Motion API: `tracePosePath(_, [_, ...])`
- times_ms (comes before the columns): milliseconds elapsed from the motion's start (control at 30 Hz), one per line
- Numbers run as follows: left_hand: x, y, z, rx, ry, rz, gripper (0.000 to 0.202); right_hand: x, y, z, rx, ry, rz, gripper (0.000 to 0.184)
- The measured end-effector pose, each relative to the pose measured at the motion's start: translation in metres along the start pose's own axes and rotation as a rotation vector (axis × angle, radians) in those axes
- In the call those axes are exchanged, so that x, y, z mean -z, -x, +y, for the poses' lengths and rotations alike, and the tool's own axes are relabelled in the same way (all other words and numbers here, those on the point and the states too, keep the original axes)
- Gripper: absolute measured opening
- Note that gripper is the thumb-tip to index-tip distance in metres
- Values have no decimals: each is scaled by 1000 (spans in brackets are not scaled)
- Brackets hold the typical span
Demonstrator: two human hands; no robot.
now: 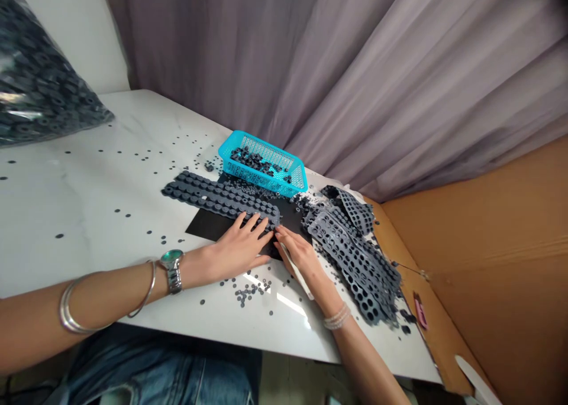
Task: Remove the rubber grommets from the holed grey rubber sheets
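My left hand lies flat, fingers stretched out, on the near end of a grey rubber sheet of moulded round parts. This sheet rests on a black mat. My right hand is beside it, fingers pressed together at the sheet's right end, gripping a thin white tool that runs back under the palm. Small grey round parts are scattered on the white table just in front of both hands.
A turquoise basket holding grey parts stands behind the mat. A pile of punched-out grey sheets lies right of my right hand. A clear bag of parts sits far left. A cardboard wall stands at right; a curtain hangs behind.
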State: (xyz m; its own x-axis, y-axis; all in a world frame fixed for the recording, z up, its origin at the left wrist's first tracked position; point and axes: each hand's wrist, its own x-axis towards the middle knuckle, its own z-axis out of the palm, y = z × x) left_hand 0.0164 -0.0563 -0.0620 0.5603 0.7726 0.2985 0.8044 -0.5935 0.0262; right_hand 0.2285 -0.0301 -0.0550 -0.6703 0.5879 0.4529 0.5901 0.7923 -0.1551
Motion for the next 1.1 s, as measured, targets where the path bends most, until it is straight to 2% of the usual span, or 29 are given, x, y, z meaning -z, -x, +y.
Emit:
tracePosePath(233, [-2,0,-1,-3,-11,7,61,1,-3,-1,19,42,-36,24])
tracePosePath(567, [-9,0,-3,-3,57,-2,61,-2,-7,-3,-26,-4,-63,27])
tracePosePath(700, [-4,0,-1,23,71,-11,59,-2,-5,3,-108,-25,-39,27])
tracePosePath(767, [-2,-1,0,37,87,-23,58,0,-3,8,-178,-14,16,26])
tracePosePath(867, [-5,-1,-2,36,138,-22,56,7,0,14,-329,-6,125,26])
tracePosePath(933, [-10,-1,-4,26,177,1,57,11,2,12,-384,-27,122,24])
tracePosePath(1000, [-14,-1,-7,21,210,20,59,14,2,7,-368,-53,81,24])
tracePosePath(1100, [-12,1,-6,1,249,11,62,16,3,-1,-271,-62,50,22])
